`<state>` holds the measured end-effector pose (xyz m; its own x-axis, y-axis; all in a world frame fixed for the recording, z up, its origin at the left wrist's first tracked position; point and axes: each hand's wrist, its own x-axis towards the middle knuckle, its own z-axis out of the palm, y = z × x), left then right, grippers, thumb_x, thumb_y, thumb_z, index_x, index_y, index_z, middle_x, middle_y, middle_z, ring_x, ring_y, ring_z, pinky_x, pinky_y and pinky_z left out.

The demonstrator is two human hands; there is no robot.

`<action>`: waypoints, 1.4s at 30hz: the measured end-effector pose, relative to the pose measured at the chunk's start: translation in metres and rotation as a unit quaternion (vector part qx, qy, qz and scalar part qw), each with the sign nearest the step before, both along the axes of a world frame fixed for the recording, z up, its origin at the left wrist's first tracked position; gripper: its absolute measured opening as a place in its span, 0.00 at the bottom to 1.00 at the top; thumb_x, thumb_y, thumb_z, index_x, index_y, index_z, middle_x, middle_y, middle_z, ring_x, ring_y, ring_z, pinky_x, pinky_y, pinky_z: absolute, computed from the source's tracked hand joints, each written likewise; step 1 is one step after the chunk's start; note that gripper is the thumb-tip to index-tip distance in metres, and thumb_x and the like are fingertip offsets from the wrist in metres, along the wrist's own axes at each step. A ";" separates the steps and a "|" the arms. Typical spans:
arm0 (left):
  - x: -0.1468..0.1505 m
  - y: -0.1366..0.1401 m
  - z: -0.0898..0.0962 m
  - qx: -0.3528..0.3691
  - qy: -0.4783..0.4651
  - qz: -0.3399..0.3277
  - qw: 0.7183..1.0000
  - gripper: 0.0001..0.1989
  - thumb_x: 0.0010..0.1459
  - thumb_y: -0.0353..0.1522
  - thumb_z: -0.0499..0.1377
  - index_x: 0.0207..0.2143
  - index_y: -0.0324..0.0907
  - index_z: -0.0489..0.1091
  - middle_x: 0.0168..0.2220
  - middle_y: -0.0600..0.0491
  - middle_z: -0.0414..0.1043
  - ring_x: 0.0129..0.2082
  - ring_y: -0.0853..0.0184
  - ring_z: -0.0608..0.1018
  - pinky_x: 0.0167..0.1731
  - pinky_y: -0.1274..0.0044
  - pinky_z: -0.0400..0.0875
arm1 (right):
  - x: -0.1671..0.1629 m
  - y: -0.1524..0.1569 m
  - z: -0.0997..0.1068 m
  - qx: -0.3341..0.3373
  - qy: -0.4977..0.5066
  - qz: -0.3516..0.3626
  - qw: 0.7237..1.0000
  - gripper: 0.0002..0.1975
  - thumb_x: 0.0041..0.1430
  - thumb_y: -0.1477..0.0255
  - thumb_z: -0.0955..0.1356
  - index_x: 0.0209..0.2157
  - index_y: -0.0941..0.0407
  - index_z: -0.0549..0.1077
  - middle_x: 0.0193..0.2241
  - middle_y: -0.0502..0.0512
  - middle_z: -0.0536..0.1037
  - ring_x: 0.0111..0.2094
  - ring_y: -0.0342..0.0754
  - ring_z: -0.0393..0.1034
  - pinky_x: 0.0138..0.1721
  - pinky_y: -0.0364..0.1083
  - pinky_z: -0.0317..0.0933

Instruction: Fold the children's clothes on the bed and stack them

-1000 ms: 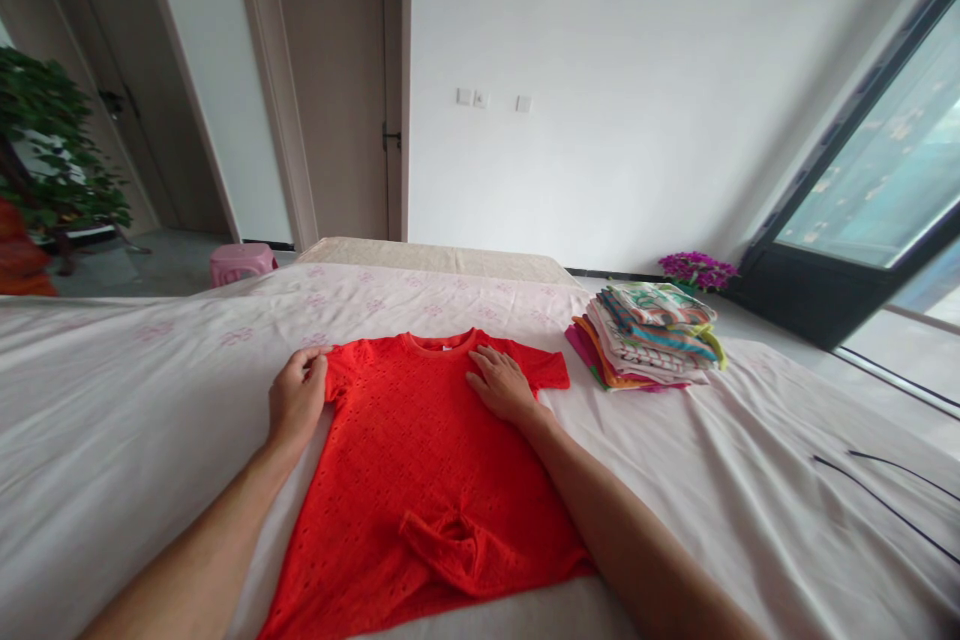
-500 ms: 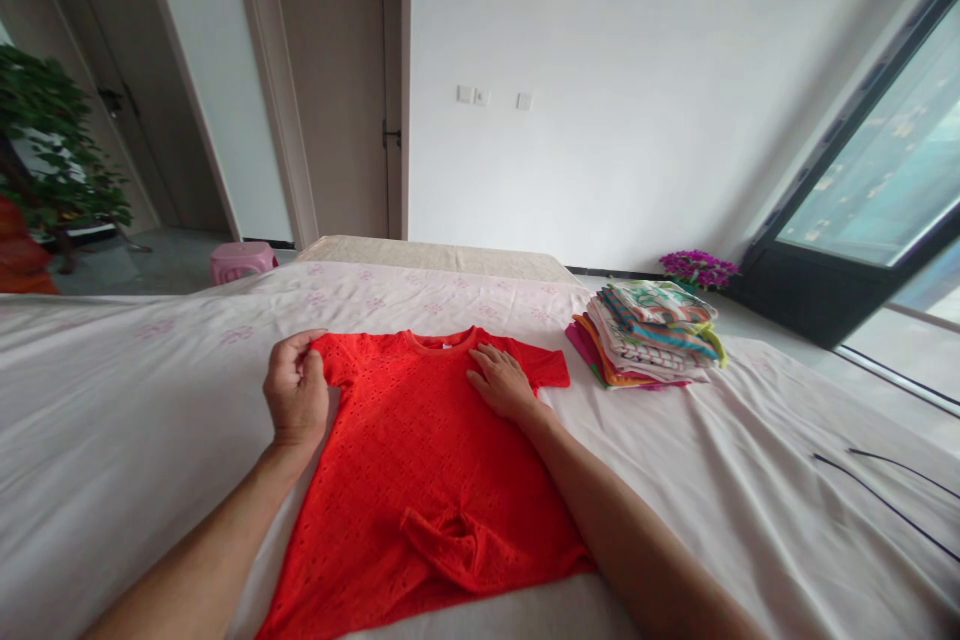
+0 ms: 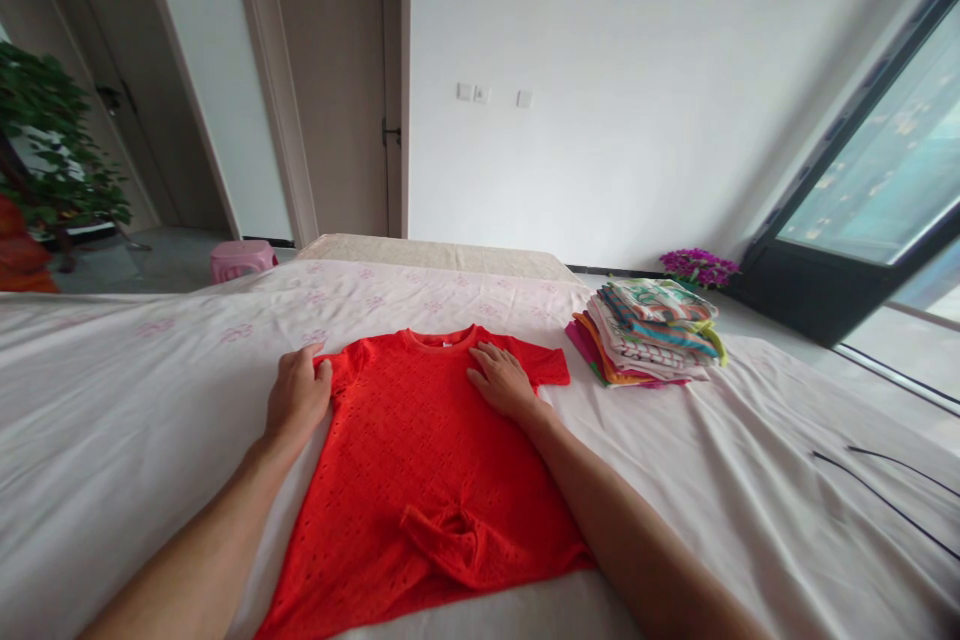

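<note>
A red short-sleeved shirt (image 3: 420,440) with small eyelet holes lies spread on a white sheet, its neckline facing away from me. Near the bottom hem the cloth is gathered into a knotted twist. At the left sleeve's end is my left hand (image 3: 298,392), closed with thumb and fingers pinching the sleeve edge. My right hand (image 3: 501,380) rests flat on the shirt beside the neckline, near the right shoulder, with its fingers stretched out and gripping nothing.
A stack of folded clothes (image 3: 649,335) sits to the right of the shirt on the white sheet (image 3: 750,480). Two thin dark cords (image 3: 885,505) lie at far right. Beyond the sheet are a pink stool (image 3: 244,260), purple flowers (image 3: 699,267) and a leafy plant (image 3: 56,135).
My left hand has shifted slightly down and towards me at the left sleeve, whose end now sits lower. The right hand stays in place on the shirt.
</note>
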<state>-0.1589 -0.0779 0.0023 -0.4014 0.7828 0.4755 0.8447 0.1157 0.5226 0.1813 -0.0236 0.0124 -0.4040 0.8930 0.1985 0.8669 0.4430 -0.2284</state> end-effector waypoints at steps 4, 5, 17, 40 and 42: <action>-0.010 0.001 0.004 -0.002 -0.047 0.030 0.998 0.20 0.58 0.32 0.50 0.51 0.38 0.70 0.47 0.42 0.74 0.50 0.56 0.75 0.53 0.66 0.68 | 0.000 -0.001 0.001 -0.003 -0.002 0.000 1.000 0.27 0.67 0.59 0.59 0.64 0.53 0.61 0.65 0.59 0.59 0.66 0.52 0.50 0.65 0.55 0.40; -0.011 0.001 0.005 0.001 -0.059 0.031 0.998 0.20 0.58 0.32 0.50 0.51 0.39 0.70 0.47 0.44 0.75 0.49 0.57 0.75 0.53 0.67 0.68 | 0.000 -0.001 0.001 -0.004 -0.001 0.000 1.000 0.27 0.67 0.59 0.59 0.64 0.53 0.61 0.65 0.59 0.59 0.66 0.52 0.50 0.65 0.55 0.40; -0.006 -0.005 0.011 -0.111 -0.007 0.022 0.994 0.18 0.60 0.33 0.48 0.48 0.45 0.72 0.49 0.46 0.74 0.48 0.57 0.76 0.47 0.69 0.69 | 0.001 0.000 -0.001 0.006 0.009 0.002 1.000 0.26 0.67 0.59 0.59 0.62 0.54 0.63 0.65 0.59 0.60 0.65 0.52 0.52 0.65 0.54 0.41; -0.008 -0.008 0.011 -0.139 0.095 0.075 0.983 0.16 0.59 0.37 0.49 0.40 0.43 0.74 0.43 0.42 0.77 0.41 0.51 0.77 0.38 0.65 0.69 | 0.001 -0.003 0.002 -0.002 0.001 0.000 1.000 0.26 0.67 0.60 0.59 0.63 0.53 0.62 0.65 0.58 0.59 0.66 0.52 0.51 0.65 0.54 0.41; -0.006 -0.008 0.012 -0.139 0.094 0.072 0.983 0.15 0.59 0.37 0.49 0.40 0.43 0.74 0.43 0.43 0.78 0.40 0.52 0.78 0.37 0.66 0.69 | 0.001 -0.002 0.002 -0.004 0.000 0.000 1.000 0.26 0.67 0.60 0.59 0.64 0.53 0.62 0.65 0.59 0.59 0.66 0.52 0.51 0.65 0.55 0.41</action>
<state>-0.1651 -0.0861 0.0145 -0.4429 0.8349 0.3267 0.8877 0.3572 0.2906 0.1819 -0.0258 0.0142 -0.4039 0.8944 0.1922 0.8668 0.4413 -0.2321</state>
